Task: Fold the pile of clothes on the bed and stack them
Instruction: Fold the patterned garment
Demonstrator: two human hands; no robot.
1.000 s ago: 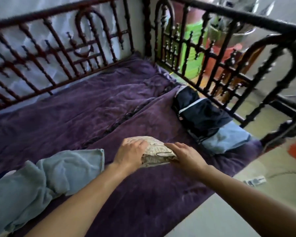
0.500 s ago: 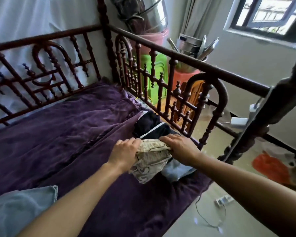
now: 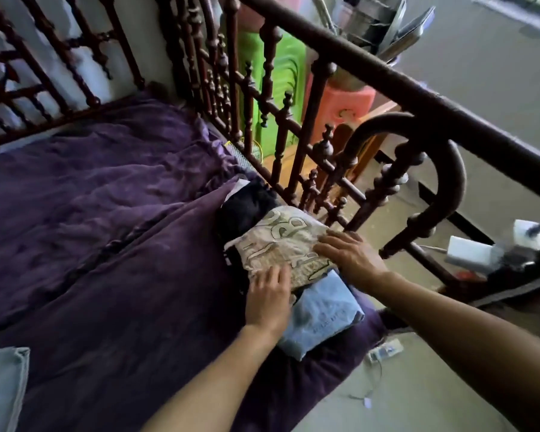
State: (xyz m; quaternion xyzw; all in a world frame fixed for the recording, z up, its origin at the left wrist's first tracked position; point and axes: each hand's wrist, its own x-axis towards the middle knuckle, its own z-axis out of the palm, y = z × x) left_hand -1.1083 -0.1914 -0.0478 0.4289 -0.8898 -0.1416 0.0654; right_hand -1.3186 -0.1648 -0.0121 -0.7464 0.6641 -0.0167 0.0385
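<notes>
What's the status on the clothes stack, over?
Left hand and right hand rest flat on patterned garment. It tops the stack, over black garment and light-blue garment. Bed rail close beside; nothing blocking.

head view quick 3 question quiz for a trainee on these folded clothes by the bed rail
1. True or false: the patterned cream garment lies on the black garment.
2. The left hand has its fingertips on: A the patterned cream garment, B a clothes hanger, C a laundry basket.
3. Fill in: the folded garment nearest the person is light ____.
Key: 1 true; 2 A; 3 blue.
</notes>
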